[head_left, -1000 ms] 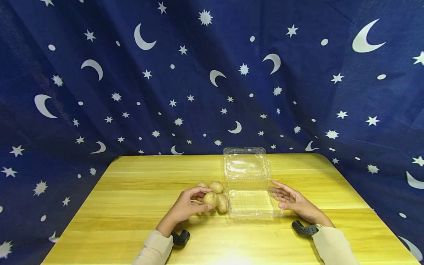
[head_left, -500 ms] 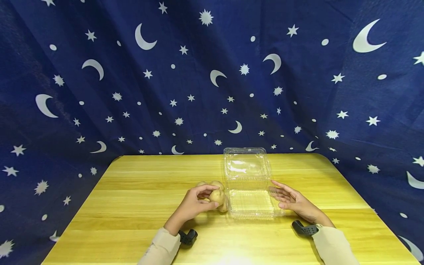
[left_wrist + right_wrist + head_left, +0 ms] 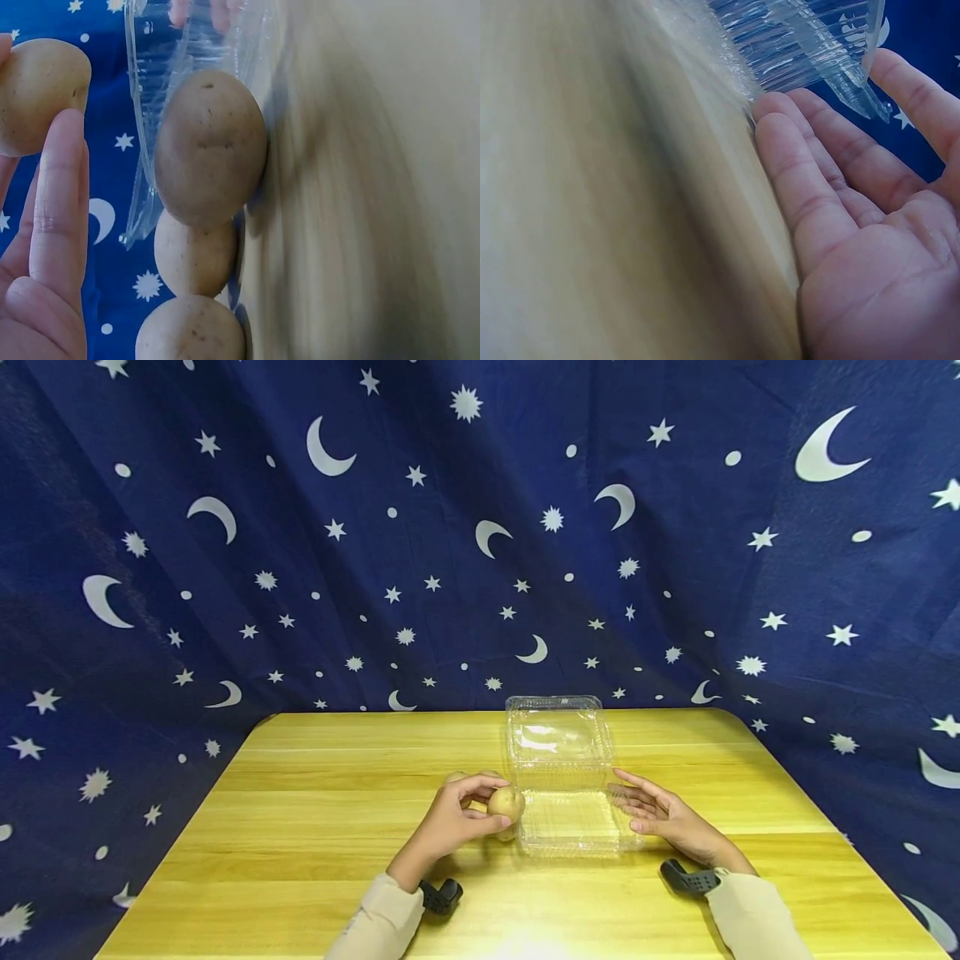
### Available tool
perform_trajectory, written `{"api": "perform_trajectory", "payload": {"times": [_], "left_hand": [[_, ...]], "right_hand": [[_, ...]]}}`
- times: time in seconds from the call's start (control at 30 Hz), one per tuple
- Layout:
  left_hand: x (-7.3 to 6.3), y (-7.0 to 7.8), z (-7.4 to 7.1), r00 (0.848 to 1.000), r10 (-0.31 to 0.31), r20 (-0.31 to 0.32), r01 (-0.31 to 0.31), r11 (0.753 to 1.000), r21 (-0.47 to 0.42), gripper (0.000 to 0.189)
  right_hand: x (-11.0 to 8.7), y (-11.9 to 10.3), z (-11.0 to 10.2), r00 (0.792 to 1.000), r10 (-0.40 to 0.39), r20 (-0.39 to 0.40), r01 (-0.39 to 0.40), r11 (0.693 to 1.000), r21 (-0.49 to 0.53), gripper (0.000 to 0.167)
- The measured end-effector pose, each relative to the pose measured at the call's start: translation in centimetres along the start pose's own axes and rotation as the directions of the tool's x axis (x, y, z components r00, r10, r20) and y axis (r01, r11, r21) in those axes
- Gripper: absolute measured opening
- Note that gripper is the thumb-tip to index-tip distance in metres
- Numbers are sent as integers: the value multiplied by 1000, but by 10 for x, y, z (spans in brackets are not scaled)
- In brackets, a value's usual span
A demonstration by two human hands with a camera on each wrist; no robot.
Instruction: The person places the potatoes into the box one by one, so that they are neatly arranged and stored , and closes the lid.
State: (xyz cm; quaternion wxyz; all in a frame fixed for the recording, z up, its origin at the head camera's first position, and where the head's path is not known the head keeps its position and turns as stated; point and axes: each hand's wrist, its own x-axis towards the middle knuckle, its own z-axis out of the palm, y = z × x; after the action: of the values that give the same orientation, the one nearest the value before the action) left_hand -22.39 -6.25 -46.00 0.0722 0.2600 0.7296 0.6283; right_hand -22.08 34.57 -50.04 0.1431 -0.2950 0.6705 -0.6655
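Note:
My left hand (image 3: 450,820) pinches a pale brown potato (image 3: 506,805) between thumb and fingers, over the left rim of a clear plastic clamshell box (image 3: 570,817). The box stands with its lid (image 3: 558,735) folded back. In the left wrist view the held potato (image 3: 43,96) is clear of three others on the tabletop: a near potato (image 3: 211,150), a middle potato (image 3: 196,256) and a low potato (image 3: 191,330). At the box's right side rests my right hand (image 3: 670,817), fingers extended; its fingertips (image 3: 780,135) reach the ribbed wall in the right wrist view.
A light wooden table (image 3: 315,827) carries everything. Behind it hangs a dark blue curtain (image 3: 420,635) with white moons and stars. Each wrist wears a black bracket, one on the left (image 3: 441,897) and one on the right (image 3: 688,878).
My left hand has lifted the potato from the cluster and carried it rightward to the box's left edge. The right hand and the box have stayed in place.

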Motion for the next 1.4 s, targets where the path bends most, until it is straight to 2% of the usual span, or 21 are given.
{"api": "perform_trajectory", "payload": {"times": [0.3, 0.93, 1.4], "left_hand": [[4, 4, 9, 1000, -10, -17, 9, 1000, -13, 45], [20, 10, 35, 999, -20, 31, 24, 993, -120, 47], [31, 16, 51, 999, -14, 50, 21, 989, -144, 48]], "right_hand": [[0, -1, 2, 1000, 11, 1, -11, 1000, 21, 71], [0, -2, 3, 1000, 21, -8, -21, 1000, 17, 71], [0, -4, 4, 999, 33, -26, -33, 999, -5, 71]]}}
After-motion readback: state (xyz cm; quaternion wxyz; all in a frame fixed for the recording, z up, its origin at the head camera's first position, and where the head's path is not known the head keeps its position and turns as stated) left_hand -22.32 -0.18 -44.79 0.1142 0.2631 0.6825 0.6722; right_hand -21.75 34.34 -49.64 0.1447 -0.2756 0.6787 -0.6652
